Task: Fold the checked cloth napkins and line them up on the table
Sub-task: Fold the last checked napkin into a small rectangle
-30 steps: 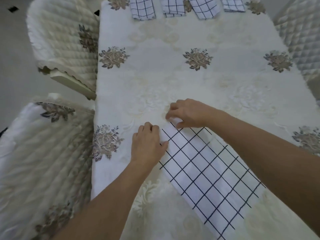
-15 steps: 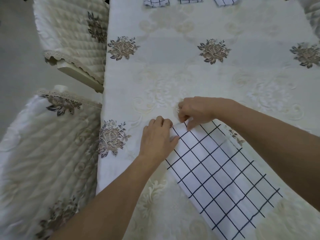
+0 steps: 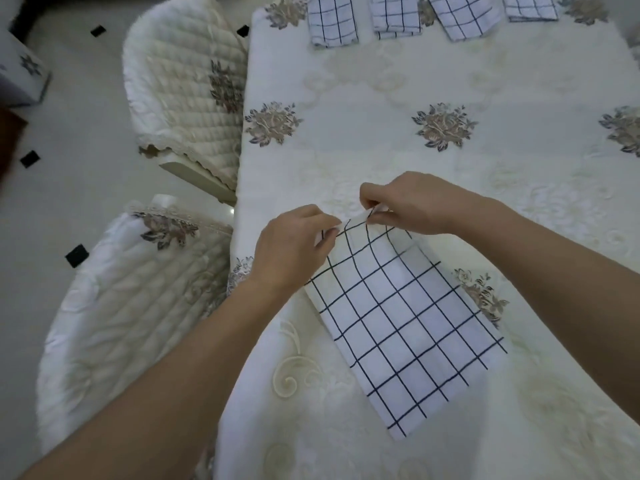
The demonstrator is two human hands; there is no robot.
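Both hands, left hand (image 3: 294,251) and right hand (image 3: 412,202), pinch the napkin (image 3: 405,327) by its far corners (lifted off the tabletop (image 3: 363,140)), likely to fold it.

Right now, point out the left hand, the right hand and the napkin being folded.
left hand (image 3: 294,249), head view, back of the hand.
right hand (image 3: 415,202), head view, back of the hand.
checked napkin (image 3: 408,327), head view, middle of its flat part.

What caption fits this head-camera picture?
Left hand and right hand pinch the far edge of a checked napkin; four folded napkins line the table beyond.
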